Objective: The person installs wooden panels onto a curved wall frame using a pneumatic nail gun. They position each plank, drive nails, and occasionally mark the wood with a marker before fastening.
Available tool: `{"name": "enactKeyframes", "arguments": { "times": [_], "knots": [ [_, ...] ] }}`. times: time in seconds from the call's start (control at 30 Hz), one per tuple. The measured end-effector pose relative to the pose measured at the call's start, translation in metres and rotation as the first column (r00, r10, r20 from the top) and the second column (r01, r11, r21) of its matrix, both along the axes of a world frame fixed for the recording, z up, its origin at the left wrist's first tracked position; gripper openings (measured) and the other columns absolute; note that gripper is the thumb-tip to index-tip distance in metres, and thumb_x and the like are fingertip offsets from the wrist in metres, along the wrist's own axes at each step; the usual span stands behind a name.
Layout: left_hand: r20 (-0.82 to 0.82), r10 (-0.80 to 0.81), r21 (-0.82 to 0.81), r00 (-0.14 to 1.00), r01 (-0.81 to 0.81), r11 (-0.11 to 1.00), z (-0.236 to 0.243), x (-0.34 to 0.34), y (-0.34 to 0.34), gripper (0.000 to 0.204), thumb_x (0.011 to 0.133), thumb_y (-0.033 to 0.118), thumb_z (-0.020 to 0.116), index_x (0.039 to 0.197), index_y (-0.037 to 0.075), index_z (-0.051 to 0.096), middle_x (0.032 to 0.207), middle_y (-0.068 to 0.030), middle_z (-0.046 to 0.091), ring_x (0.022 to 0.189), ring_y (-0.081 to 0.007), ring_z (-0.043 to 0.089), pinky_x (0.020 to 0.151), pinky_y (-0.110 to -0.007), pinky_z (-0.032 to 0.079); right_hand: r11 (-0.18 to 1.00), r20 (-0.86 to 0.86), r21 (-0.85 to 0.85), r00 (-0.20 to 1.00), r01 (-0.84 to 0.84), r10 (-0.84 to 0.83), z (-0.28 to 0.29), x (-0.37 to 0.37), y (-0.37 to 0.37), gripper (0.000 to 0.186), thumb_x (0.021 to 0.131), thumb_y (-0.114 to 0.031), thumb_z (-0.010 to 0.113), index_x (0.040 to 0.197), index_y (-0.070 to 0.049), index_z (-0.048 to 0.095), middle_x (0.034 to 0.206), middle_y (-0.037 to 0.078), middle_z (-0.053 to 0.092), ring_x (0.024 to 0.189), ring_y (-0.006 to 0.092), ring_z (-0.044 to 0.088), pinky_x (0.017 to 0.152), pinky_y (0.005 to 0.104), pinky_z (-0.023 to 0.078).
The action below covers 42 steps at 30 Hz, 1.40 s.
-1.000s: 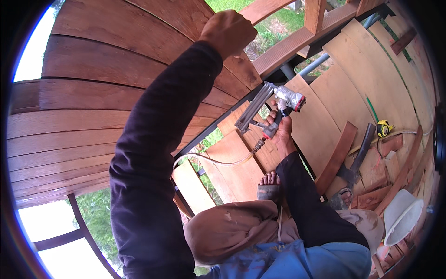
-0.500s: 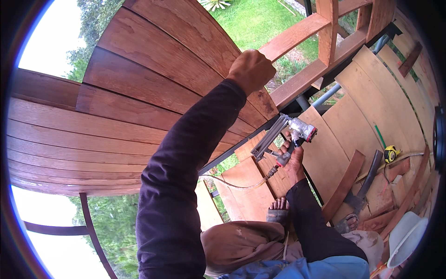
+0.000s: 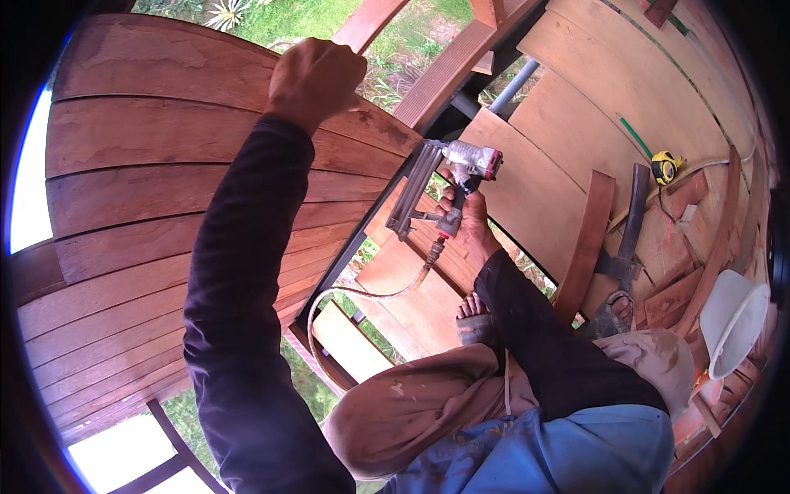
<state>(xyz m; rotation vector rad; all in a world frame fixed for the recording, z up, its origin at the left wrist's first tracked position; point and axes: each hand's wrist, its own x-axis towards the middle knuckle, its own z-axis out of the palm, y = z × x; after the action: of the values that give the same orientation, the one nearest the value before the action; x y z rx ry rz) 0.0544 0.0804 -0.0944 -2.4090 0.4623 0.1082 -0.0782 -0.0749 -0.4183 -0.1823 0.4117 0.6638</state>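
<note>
My left hand [image 3: 315, 81], closed in a fist, rests high on a panel of reddish-brown planks [image 3: 152, 136] near its upper edge; whatever its curled fingers might grip is hidden. Lower and to the right, my right hand [image 3: 471, 216] grips the handle of a silver-and-grey pneumatic nail gun [image 3: 469, 160] with red trim. An air hose [image 3: 362, 295] runs from the gun's fitting and loops down to the left. The gun is held just right of the planks' dark lower frame, over pale boards [image 3: 564, 156].
An open timber frame [image 3: 428, 78] shows grass beyond. At right lie a yellow tape measure [image 3: 666, 167], a hammer-like tool [image 3: 632, 214], loose wood strips [image 3: 587, 243] and an upturned white container [image 3: 728, 325]. My feet [image 3: 476, 323] are on the boards, with gaps between some.
The view has shifted and turned slightly. My left fist has moved a little along the planks' upper part. The nail gun stays in my right hand, much as before.
</note>
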Motion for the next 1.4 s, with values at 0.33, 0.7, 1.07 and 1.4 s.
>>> {"name": "enactKeyframes", "arguments": {
  "times": [0.33, 0.7, 1.07, 1.4],
  "knots": [
    [0.046, -0.024, 0.013, 0.999, 0.023, 1.0, 0.006, -0.01, -0.01, 0.028, 0.072, 0.037, 0.084, 0.088, 0.015, 0.076, 0.091, -0.0037, 0.075, 0.087, -0.0214, 0.074, 0.072, -0.036, 0.061, 1.0, -0.022, 0.021, 1.0, 0.022, -0.021, -0.005, 0.002, 0.016, 0.041, 0.094, -0.037, 0.066, 0.122, -0.009, 0.058, 0.069, 0.0, 0.053, 0.055, 0.012, 0.051, 0.054, 0.0308, 0.042],
    [0.09, -0.121, 0.052, 0.988, 0.117, 0.992, 0.007, -0.011, -0.013, 0.028, 0.076, 0.04, 0.081, 0.09, 0.016, 0.076, 0.091, -0.0005, 0.075, 0.086, -0.0176, 0.073, 0.071, -0.032, 0.061, 0.998, -0.039, 0.045, 0.999, 0.04, -0.038, -0.002, -0.001, 0.017, 0.036, 0.094, -0.029, 0.064, 0.122, -0.007, 0.056, 0.071, 0.0, 0.053, 0.057, 0.0128, 0.052, 0.057, 0.0323, 0.045],
    [0.082, -0.255, 0.0, 0.963, 0.256, 0.967, -0.007, 0.016, -0.001, 0.028, 0.075, 0.039, 0.082, 0.084, 0.014, 0.074, 0.085, -0.0029, 0.073, 0.079, -0.0197, 0.073, 0.066, -0.033, 0.06, 0.999, -0.1, 0.05, 0.995, 0.018, -0.013, 0.003, -0.013, 0.019, 0.031, 0.097, -0.032, 0.061, 0.116, -0.007, 0.061, 0.07, 0.0, 0.053, 0.057, 0.0127, 0.052, 0.059, 0.0322, 0.046],
    [0.145, -0.33, 0.01, 0.933, 0.332, 0.943, -0.01, 0.016, 0.007, 0.033, 0.073, 0.042, 0.082, 0.088, 0.015, 0.071, 0.082, -0.0024, 0.07, 0.079, -0.0217, 0.071, 0.065, -0.036, 0.061, 0.996, -0.104, 0.083, 0.995, 0.014, -0.005, -0.001, -0.009, 0.024, 0.031, 0.097, -0.028, 0.058, 0.12, -0.007, 0.058, 0.07, 0.0, 0.054, 0.058, 0.0138, 0.053, 0.058, 0.0332, 0.045]
  ]
}}
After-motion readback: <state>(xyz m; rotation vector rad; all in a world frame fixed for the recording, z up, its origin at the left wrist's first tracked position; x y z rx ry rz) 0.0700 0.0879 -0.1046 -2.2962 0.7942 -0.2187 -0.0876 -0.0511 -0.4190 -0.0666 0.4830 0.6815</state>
